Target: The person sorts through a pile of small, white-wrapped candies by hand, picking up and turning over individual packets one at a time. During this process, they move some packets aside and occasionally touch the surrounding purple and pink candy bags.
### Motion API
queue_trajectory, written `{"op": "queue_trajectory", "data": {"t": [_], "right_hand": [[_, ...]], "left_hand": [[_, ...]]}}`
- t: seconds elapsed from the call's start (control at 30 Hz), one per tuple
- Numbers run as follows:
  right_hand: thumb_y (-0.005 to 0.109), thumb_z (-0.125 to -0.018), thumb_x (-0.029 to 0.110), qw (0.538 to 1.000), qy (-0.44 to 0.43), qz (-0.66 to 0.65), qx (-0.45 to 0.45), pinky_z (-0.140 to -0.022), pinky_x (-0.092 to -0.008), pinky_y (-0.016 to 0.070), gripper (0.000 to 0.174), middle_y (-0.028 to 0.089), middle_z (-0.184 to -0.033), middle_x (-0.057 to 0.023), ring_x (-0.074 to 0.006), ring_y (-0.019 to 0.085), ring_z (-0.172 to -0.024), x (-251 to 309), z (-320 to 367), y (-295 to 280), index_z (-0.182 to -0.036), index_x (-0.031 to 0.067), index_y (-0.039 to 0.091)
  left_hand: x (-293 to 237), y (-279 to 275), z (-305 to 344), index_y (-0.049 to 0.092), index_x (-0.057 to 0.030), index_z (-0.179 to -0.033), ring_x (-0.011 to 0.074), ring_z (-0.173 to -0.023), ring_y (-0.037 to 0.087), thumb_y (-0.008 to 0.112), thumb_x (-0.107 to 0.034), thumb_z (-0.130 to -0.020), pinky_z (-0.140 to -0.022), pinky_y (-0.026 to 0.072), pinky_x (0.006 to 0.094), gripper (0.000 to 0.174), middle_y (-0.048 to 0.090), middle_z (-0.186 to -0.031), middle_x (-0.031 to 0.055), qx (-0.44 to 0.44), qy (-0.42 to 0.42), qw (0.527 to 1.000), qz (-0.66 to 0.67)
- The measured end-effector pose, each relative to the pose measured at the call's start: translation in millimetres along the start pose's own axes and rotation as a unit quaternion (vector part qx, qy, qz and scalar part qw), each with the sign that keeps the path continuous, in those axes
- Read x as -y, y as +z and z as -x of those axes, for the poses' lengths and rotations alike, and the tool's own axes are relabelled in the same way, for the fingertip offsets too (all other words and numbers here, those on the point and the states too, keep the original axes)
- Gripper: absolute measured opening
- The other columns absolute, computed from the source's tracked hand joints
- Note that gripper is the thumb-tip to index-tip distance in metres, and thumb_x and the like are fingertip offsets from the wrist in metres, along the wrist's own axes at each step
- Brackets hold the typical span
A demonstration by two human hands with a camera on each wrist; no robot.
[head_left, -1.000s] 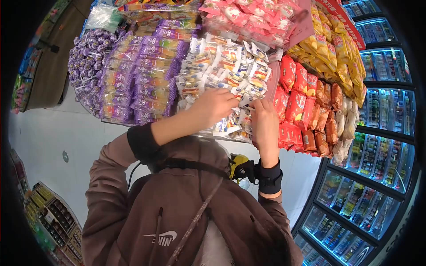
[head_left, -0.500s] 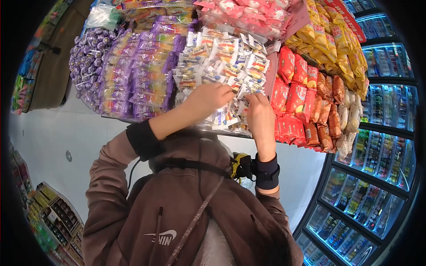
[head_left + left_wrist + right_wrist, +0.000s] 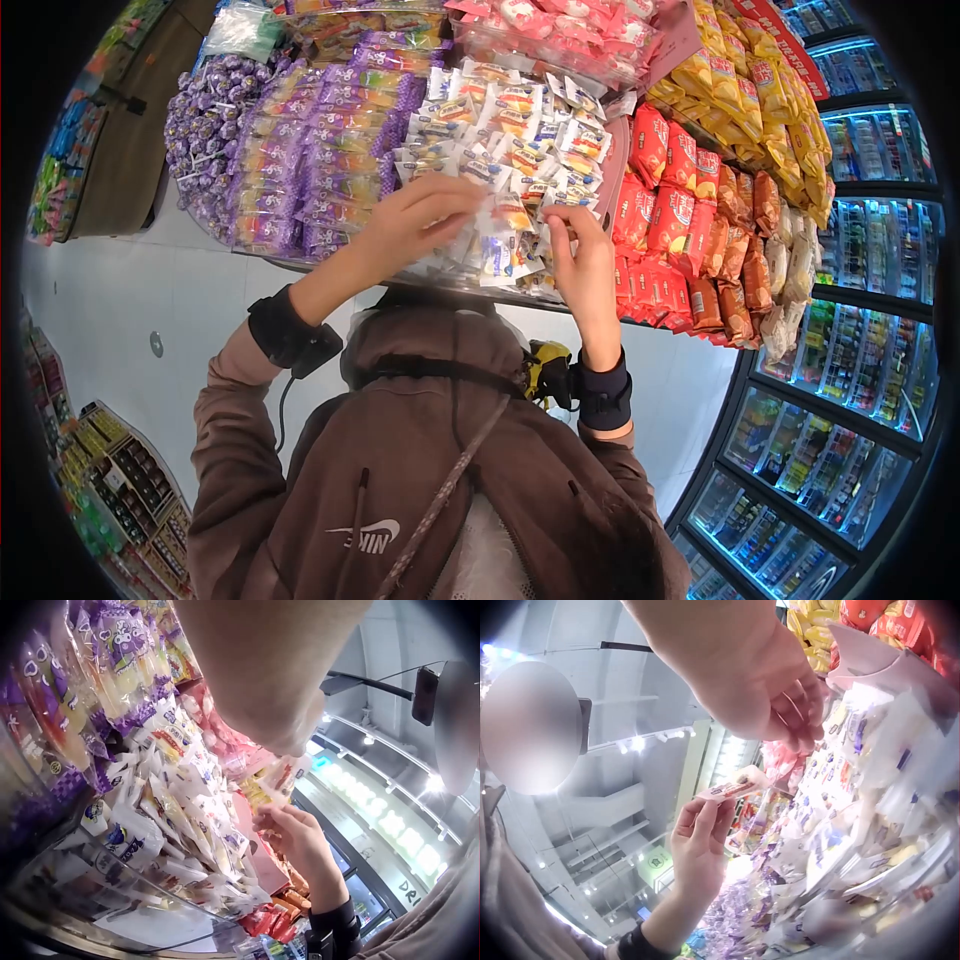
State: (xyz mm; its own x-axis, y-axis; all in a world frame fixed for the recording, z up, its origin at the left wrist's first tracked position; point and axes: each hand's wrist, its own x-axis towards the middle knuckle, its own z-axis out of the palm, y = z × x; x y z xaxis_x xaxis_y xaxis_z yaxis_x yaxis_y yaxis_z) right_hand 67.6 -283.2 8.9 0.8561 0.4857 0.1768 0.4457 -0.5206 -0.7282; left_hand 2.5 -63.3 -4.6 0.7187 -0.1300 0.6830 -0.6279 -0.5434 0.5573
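My left hand (image 3: 425,215) pinches a small white snack packet (image 3: 736,786) between thumb and fingers. In the right wrist view the packet shows as flat, with a reddish-brown print, and points away from the fingertips. The same hand fills the top of the left wrist view, the packet poking out below it. My right hand (image 3: 588,262) hovers over the right edge of the pile of white snack packets (image 3: 515,115), thumb and forefinger apart, fingers loosely bent and holding nothing. The pile lies below both hands in a clear-walled bin.
Purple-wrapped jelly packs (image 3: 350,160) and purple lollipops (image 3: 205,130) lie on the left. Red packets (image 3: 668,220) and yellow packets (image 3: 740,95) fill the right side. A pink divider (image 3: 675,45) stands behind. Lit drink fridges (image 3: 880,240) line the far right.
My left hand has drawn back left, away from the right hand, with the packet. The right hand's thumb and forefinger have parted; it stays about where it was.
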Motion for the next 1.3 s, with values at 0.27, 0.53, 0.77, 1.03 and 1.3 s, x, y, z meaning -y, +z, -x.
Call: {"op": "queue_trajectory", "data": {"t": [0.27,0.53,0.77,1.03,1.3], "right_hand": [[0.053,-0.091,0.015,0.888,0.175,-0.418,0.083,-0.064,-0.0201,0.0473,0.019,0.063,-0.083,-0.0026,-0.0066,0.056,-0.073,19,6,0,-0.098,-0.0012,0.058],[0.06,-0.085,0.007,0.877,0.13,-0.459,0.055,-0.059,-0.0182,0.0462,0.007,0.062,-0.076,-0.002,-0.0048,0.057,-0.065,20,3,-3,-0.084,0.0014,0.057],[0.061,-0.085,0.006,0.908,0.143,-0.395,-0.008,-0.054,-0.0171,0.043,0.008,0.059,-0.068,-0.0002,-0.0036,0.054,-0.059,17,8,3,-0.081,0.0015,0.056],[0.063,-0.083,0.005,0.935,0.124,-0.332,-0.022,-0.057,-0.0177,0.0414,0.008,0.059,-0.069,0.0002,-0.0038,0.054,-0.062,14,17,0,-0.083,0.0007,0.056],[0.064,-0.081,0.002,0.956,0.083,-0.281,0.02,-0.066,-0.0206,0.0443,0.011,0.06,-0.079,-0.0028,-0.0068,0.057,-0.072,0,38,8,-0.088,-0.0005,0.055]], "left_hand": [[-10,-12,7,0.059,-0.0009,-0.103,0.0268,-0.095,0.059,0.058,0.0,-0.073,-0.078,0.0504,0.0314,0.029,0.059,-0.107,0.0117,0.064,0.121,0.991,0.002],[-9,-10,5,0.058,0.0012,-0.103,0.0281,-0.097,0.06,0.061,0.001,-0.074,-0.08,0.0511,0.0345,0.029,0.058,-0.109,0.0133,0.07,0.103,0.992,-0.01],[-13,-1,3,0.058,0.001,-0.102,0.0279,-0.098,0.06,0.063,0.004,-0.074,-0.083,0.0505,0.0353,0.028,0.059,-0.109,0.0142,0.073,0.035,0.997,0.014],[-18,3,2,0.059,-0.0016,-0.102,0.0249,-0.1,0.059,0.067,-0.001,-0.071,-0.084,0.0481,0.0346,0.032,0.06,-0.107,0.0125,0.033,-0.014,0.998,0.045],[-33,13,4,0.06,-0.0064,-0.102,0.017,-0.089,0.058,0.067,-0.008,-0.077,-0.074,0.0474,0.029,0.026,0.061,-0.099,0.0047,0.15,-0.288,0.934,0.152]]}}
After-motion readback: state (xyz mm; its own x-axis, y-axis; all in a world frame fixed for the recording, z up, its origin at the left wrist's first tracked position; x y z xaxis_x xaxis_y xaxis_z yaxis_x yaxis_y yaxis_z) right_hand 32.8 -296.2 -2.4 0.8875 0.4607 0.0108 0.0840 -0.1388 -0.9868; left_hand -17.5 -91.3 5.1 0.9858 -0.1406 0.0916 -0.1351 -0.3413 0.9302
